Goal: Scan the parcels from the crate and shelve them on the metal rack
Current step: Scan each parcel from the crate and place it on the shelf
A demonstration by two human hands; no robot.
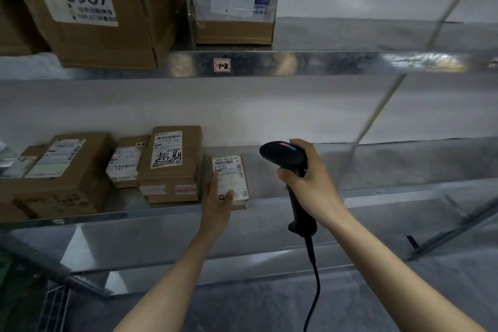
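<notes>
Shelving the labelled parcel (231, 174) on the metal rack (377, 170), left hand (218, 198) pinching its corner, right hand (310, 178) clenching the barcode scanner (281, 155); probably needing release next.

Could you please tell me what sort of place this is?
Probably a parcel depot or pickup storeroom: labelled cardboard parcels stand on a metal rack with a shelf tag reading 1-2, and the right hand grips a barcode scanner.
</notes>
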